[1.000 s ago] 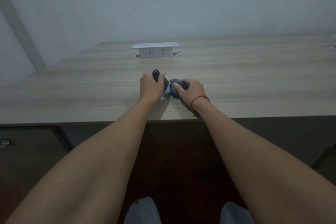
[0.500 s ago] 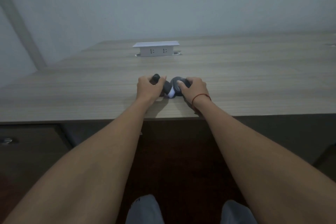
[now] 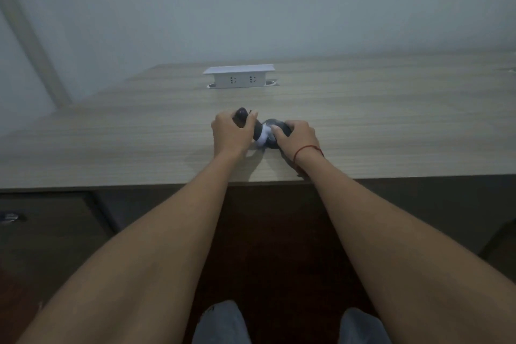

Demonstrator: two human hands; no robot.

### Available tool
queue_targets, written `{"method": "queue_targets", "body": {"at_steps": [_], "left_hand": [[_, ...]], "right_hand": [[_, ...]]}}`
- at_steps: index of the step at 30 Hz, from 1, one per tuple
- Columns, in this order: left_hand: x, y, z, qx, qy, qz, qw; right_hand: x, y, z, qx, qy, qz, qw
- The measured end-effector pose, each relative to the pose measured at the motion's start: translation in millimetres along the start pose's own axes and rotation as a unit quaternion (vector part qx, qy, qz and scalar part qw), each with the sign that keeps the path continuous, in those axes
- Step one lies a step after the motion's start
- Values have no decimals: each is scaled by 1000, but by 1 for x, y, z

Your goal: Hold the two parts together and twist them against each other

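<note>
On the desk (image 3: 391, 126) near its front edge, the left hand (image 3: 230, 131) grips the dark end of a dark-and-white object (image 3: 258, 132), fingers curled round it. The right hand (image 3: 297, 135) clasps its rounded dark end. A white socket box (image 3: 238, 78) stands well beyond.

Pretty dim room, plain pale blue-grey wall (image 3: 279, 3) behind a light wood-grain table (image 3: 391, 126). White pop-up socket box (image 3: 238, 79) sits near the table's far edge, dark cabinet fronts (image 3: 50, 232) underneath, and a pale beam (image 3: 30, 36) slants up the wall at left.
</note>
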State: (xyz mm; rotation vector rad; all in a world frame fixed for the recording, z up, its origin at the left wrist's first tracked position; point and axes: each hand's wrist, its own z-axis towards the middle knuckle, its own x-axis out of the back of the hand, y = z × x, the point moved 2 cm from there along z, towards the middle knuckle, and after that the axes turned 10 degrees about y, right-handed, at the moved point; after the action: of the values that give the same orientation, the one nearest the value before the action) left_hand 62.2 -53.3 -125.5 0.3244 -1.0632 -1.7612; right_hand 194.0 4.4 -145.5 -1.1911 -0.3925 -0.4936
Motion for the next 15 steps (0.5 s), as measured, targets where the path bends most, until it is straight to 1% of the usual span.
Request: {"method": "queue_targets", "body": {"at_steps": [3, 7, 12, 15], "left_hand": [[-2, -4, -1, -20, -13, 24, 999], [-5, 7, -1, -40, 31, -9, 999], [-10, -4, 2, -18, -15, 70, 997], [-5, 0, 6, -3, 25, 12, 1000]], "right_hand": [[0, 0, 0, 4, 2, 2, 1000], [1, 0, -1, 0, -7, 19, 1000], [6, 0, -4, 6, -23, 36, 999], [8, 0, -5, 15, -36, 43, 998]]}}
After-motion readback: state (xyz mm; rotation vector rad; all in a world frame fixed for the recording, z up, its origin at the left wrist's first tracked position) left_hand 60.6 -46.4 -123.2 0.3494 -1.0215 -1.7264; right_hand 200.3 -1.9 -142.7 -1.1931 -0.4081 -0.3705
